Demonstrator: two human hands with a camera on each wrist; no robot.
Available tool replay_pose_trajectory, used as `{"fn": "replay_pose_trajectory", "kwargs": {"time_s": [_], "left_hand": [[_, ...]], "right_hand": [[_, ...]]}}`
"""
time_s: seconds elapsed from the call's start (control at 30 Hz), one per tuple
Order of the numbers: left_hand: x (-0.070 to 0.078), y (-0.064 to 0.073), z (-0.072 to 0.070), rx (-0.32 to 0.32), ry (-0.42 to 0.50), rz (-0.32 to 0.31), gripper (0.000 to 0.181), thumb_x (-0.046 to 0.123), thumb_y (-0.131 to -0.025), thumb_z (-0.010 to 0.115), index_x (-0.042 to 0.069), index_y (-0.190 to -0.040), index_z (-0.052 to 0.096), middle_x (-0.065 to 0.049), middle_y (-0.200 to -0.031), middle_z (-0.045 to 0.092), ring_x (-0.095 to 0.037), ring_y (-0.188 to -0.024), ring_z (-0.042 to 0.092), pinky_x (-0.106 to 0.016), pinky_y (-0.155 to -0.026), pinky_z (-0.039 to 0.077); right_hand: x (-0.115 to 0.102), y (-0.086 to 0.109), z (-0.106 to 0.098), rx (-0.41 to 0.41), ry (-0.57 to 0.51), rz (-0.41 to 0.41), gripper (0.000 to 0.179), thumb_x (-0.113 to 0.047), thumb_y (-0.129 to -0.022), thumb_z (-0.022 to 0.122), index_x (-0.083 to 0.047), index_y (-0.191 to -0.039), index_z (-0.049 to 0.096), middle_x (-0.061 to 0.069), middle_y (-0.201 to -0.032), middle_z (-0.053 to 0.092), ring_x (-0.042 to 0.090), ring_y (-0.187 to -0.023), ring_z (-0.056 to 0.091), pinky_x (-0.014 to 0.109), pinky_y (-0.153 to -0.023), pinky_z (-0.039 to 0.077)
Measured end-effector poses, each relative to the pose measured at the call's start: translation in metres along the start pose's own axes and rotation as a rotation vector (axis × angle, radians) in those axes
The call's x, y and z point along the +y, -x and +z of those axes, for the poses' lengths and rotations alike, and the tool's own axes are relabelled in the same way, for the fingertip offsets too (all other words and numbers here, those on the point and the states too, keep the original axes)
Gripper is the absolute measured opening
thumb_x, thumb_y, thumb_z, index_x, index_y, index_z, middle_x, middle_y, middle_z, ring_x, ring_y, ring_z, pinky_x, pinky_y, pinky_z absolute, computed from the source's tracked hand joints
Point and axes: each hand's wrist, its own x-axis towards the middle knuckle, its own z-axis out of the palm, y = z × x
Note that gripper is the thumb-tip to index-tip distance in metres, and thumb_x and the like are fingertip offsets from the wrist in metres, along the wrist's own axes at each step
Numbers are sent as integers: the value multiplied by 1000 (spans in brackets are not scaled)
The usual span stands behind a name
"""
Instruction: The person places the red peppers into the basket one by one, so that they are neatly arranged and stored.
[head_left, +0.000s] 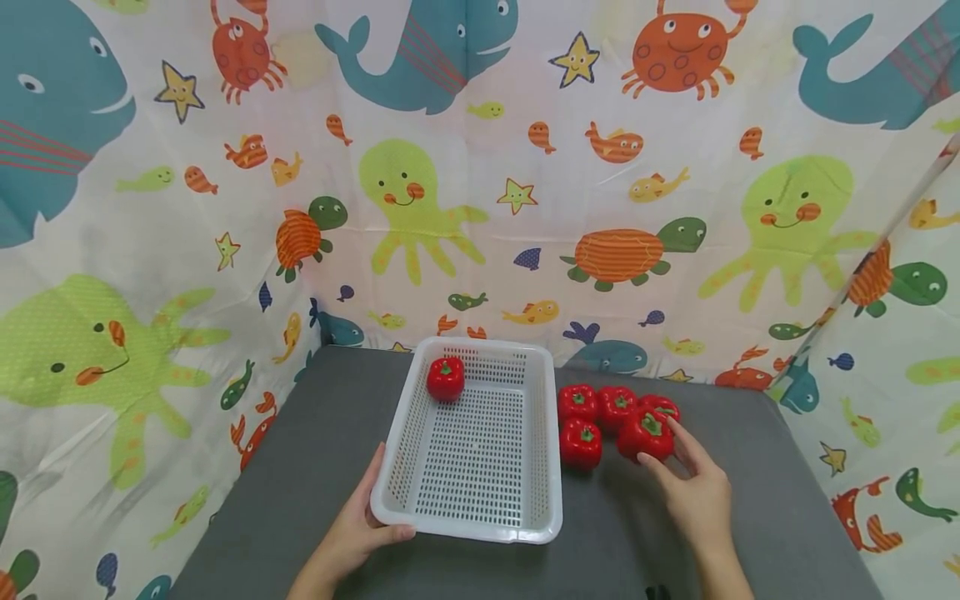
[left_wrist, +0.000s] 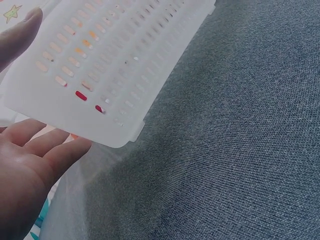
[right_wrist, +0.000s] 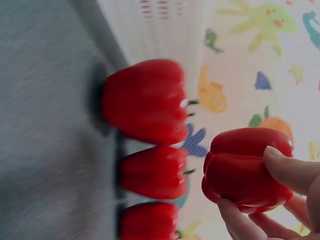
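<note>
A white perforated plastic basket (head_left: 474,450) stands in the middle of the table in the head view, with one red bell pepper (head_left: 446,379) in its far left corner. My left hand (head_left: 358,521) grips the basket's near left corner, thumb at the front and fingers along the side; the left wrist view shows this hand (left_wrist: 30,165) at the basket wall (left_wrist: 75,115). To the basket's right, my right hand (head_left: 693,492) holds another red bell pepper (head_left: 647,433) between thumb and fingers. In the right wrist view that pepper (right_wrist: 245,172) is raised off the table.
Several more red bell peppers (head_left: 581,443) stand in a cluster by the basket's right side, partly behind the held one. The dark grey table (head_left: 757,467) is bounded at the back and sides by a sea-animal curtain (head_left: 480,283). A small black object (head_left: 657,592) shows at the bottom edge.
</note>
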Motion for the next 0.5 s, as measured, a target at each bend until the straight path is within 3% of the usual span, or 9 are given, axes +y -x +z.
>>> {"fn": "replay_pose_trajectory", "kwargs": {"time_s": [0.2,0.37,0.5], "left_hand": [[1,0,-1,-11,5,3,122,-8,-81,78,30,-163,-4,-13,-169,8,-54,-136,39,-39,-99,53],[1,0,-1,-6,22,-5,123,-9,-81,78,28,-163,-6,-14,-169,8,-52,-137,38,-42,-101,51],[0,0,-1,-4,30,-15,123,-9,-81,78,29,-163,-5,-13,-169,8,-50,-138,37,-43,-103,50]], "right_hand": [[-28,-1,4,-8,-18,-37,73,-37,-86,81,-29,-151,49,10,-154,49,41,-133,52,36,-88,55],[-46,-2,13,-18,-39,-91,70,-37,-87,79,-34,-150,48,5,-151,52,35,-131,55,22,-88,54],[-59,-3,23,-30,-80,-115,72,-37,-87,80,-36,-151,47,2,-150,52,33,-132,56,29,-91,54]]}}
